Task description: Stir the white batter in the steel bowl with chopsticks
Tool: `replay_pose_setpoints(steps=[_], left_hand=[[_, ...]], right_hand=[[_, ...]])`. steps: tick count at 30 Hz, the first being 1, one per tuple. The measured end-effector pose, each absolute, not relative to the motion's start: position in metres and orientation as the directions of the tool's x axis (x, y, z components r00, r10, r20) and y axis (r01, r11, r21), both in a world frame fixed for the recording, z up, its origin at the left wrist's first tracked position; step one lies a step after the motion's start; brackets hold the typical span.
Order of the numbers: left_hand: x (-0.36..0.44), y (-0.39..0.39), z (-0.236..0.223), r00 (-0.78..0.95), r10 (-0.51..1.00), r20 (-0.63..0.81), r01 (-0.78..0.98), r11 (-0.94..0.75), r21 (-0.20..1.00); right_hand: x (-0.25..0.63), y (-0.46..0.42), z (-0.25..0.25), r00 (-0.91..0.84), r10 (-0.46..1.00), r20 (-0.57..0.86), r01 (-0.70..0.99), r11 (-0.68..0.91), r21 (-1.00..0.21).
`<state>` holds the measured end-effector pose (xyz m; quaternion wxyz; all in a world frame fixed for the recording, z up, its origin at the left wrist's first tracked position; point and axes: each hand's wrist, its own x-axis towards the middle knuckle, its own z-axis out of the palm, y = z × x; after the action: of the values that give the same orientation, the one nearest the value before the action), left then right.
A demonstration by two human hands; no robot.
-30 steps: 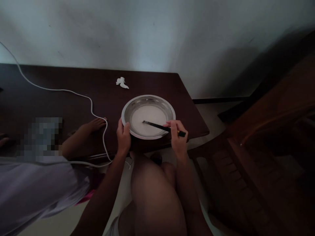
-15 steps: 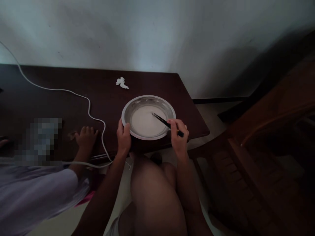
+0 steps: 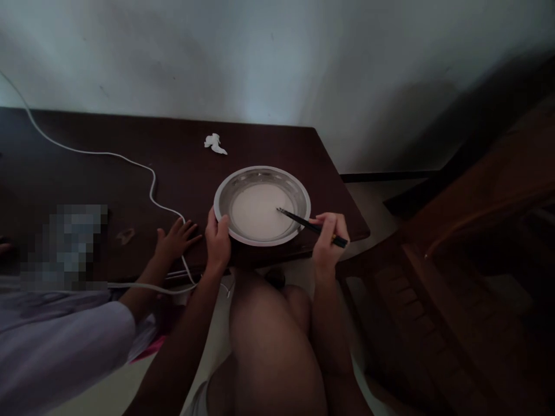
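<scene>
A round steel bowl (image 3: 261,172) holding a white liquid sits near the right front corner of a dark wooden table (image 3: 130,167). My left hand (image 3: 218,242) grips the bowl's near-left rim. My right hand (image 3: 328,236) pinches a pair of dark chopsticks (image 3: 303,222) at the bowl's right edge. Their tips dip into the right part of the white liquid.
Another person in a white sleeve (image 3: 56,341) sits at my left, with an open hand (image 3: 176,240) flat on the table beside a white cable (image 3: 108,156). A crumpled white scrap (image 3: 214,143) lies behind the bowl. A wooden chair (image 3: 455,277) stands on the right.
My right hand has pulled right, drawing the chopstick tips from the bowl's left-middle to its right side. The other person's hand has shifted along the table, nearer my left hand.
</scene>
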<state>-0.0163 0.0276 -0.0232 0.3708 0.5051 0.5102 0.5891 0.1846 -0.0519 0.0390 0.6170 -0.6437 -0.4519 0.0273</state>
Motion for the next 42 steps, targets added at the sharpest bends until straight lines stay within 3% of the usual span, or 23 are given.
replay_pose_setpoints(steps=[2, 7, 10, 14, 16, 20, 23, 26, 29, 33, 36, 39, 42], left_hand=[[-0.016, 0.028, -0.023, -0.213, 0.95, 0.228, 0.084, -0.215, 0.973], [-0.017, 0.027, -0.022, -0.201, 0.957, 0.208, 0.083, -0.195, 0.977], [-0.016, 0.027, -0.022, -0.22, 0.955, 0.201, 0.079, -0.188, 0.979], [-0.015, 0.026, -0.022, -0.222, 0.955, 0.196, 0.075, -0.184, 0.98], [-0.015, 0.026, -0.022, -0.218, 0.956, 0.199, 0.075, -0.187, 0.98], [-0.016, 0.026, -0.022, -0.212, 0.956, 0.204, 0.072, -0.193, 0.978], [-0.016, 0.026, -0.021, -0.217, 0.955, 0.2, 0.078, -0.187, 0.979], [-0.015, 0.026, -0.021, -0.217, 0.953, 0.209, 0.073, -0.198, 0.978], [-0.015, 0.026, -0.021, -0.209, 0.957, 0.202, 0.06, -0.194, 0.979], [-0.016, 0.027, -0.02, -0.215, 0.957, 0.195, 0.059, -0.187, 0.981], [-0.015, 0.027, -0.019, -0.21, 0.958, 0.195, 0.063, -0.186, 0.981], [-0.015, 0.026, -0.019, -0.208, 0.956, 0.206, 0.068, -0.196, 0.978], [-0.015, 0.026, -0.019, -0.222, 0.954, 0.203, 0.077, -0.19, 0.979]], right_hand=[[0.183, -0.052, 0.038, 0.613, 0.609, 0.503, 0.477, 0.222, -0.85], [0.172, -0.043, 0.04, 0.308, 0.799, 0.516, 0.609, 0.251, -0.753], [0.179, -0.045, 0.04, 0.428, 0.735, 0.526, 0.636, 0.169, -0.753], [0.184, -0.053, 0.04, 0.607, 0.643, 0.467, 0.482, 0.169, -0.86], [0.179, -0.053, 0.04, 0.535, 0.712, 0.456, 0.461, 0.206, -0.863], [0.172, -0.045, 0.04, 0.354, 0.804, 0.478, 0.599, 0.198, -0.776], [0.179, -0.046, 0.04, 0.475, 0.723, 0.501, 0.61, 0.139, -0.78], [0.186, -0.054, 0.04, 0.635, 0.624, 0.454, 0.456, 0.172, -0.873], [0.182, -0.056, 0.041, 0.557, 0.7, 0.447, 0.406, 0.24, -0.882], [0.172, -0.048, 0.042, 0.34, 0.799, 0.496, 0.58, 0.238, -0.78], [0.175, -0.047, 0.041, 0.425, 0.737, 0.526, 0.622, 0.185, -0.761], [0.18, -0.052, 0.041, 0.558, 0.671, 0.488, 0.502, 0.196, -0.843], [0.178, -0.054, 0.042, 0.503, 0.738, 0.449, 0.43, 0.237, -0.871]])
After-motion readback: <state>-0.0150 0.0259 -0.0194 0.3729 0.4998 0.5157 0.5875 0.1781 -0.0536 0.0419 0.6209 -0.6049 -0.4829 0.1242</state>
